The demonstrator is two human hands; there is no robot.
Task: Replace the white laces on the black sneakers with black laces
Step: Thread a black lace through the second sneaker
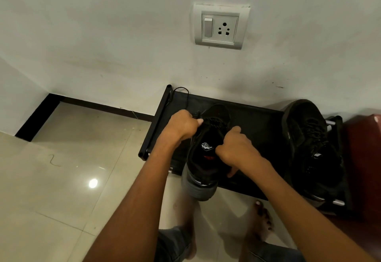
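Left hand [181,125] pinches the black lace [214,122] near the upper eyelets; right hand [235,148] grips the sneaker [204,158] by its tongue side, probably to steady it for threading. Heel overhangs the shoe rack [257,121] front edge; second sneaker [309,144] sits well apart at right, open floor [72,169] on the left.

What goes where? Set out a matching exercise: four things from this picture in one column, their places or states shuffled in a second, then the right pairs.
Things
1. Black sneaker with a grey sole
2. Second black sneaker
3. White switch-and-socket plate
4. Loose black lace end

Places or states
A. Fixed on the wall
B. Gripped by both hands, left hand and right hand
C. Resting untouched at the right end of the black metal rack
D. Curling over the rack's far left corner

Pairs: 1-B, 2-C, 3-A, 4-D
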